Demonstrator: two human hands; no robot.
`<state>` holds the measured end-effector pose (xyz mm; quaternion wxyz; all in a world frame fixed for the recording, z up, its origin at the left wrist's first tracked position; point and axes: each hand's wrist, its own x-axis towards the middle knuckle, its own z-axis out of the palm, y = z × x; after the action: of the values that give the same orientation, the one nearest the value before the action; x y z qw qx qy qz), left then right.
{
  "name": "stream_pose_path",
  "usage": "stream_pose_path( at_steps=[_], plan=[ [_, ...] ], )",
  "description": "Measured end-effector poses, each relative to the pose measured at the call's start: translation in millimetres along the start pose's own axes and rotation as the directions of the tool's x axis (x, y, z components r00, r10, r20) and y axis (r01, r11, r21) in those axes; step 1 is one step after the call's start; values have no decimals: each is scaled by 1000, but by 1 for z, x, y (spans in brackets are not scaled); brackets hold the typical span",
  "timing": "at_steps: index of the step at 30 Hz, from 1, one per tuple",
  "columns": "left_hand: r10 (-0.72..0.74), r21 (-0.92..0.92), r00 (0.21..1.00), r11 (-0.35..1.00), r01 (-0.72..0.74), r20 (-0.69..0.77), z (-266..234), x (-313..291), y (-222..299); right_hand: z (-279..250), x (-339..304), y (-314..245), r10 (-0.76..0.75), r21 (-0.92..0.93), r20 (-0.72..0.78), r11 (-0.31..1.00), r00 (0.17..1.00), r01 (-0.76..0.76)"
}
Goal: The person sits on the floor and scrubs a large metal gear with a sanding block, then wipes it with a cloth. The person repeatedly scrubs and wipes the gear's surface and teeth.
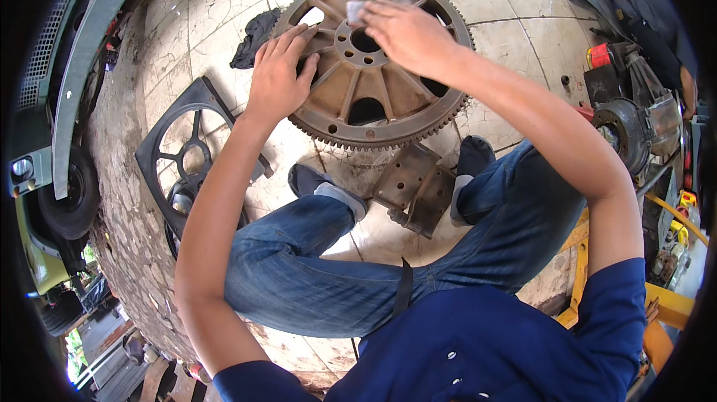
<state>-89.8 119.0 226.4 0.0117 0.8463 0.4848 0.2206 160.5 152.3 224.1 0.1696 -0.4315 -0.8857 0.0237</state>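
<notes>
A large rusty-brown flywheel (371, 134) with a toothed outer ring, spokes and a bolt-hole hub lies tilted in front of me. My left hand (281, 73) rests on its left side, fingers apart and holding nothing. My right hand (403, 32) is above the hub, pressing a small pale grey folded piece (355, 12) against the upper spokes. Whether that piece is cloth or abrasive paper I cannot tell, since the fingers hide most of it. Under the flywheel's near edge stands a brown metal bracket (409, 184) with holes, between my feet.
A black fan shroud (196, 155) lies at the left, and a dark crumpled cloth (255, 38) is beside the flywheel. Mechanical parts (635, 129) and a red can (598, 56) crowd the right, near another person (661, 25). A yellow frame (579, 267) stands by my right leg.
</notes>
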Motion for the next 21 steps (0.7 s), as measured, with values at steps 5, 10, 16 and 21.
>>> stream_pose_path(
  at_steps=[5,10,16,21],
  plan=[
    [6,-9,1000,1000,-5,18,-2,-4,-3,10,-13,-30,-368,70,-78,925,927,373],
    [23,-26,1000,999,-23,1,0,-2,-2,-11,-5,15,1,-12,82,1000,997,0],
    [-13,-25,1000,1000,13,12,0,0,-2,4,-24,-23,-327,-99,7,940,945,326],
    [-16,-23,1000,1000,16,19,-3,-2,2,-6,-17,17,-255,-63,25,965,967,256]
  ],
)
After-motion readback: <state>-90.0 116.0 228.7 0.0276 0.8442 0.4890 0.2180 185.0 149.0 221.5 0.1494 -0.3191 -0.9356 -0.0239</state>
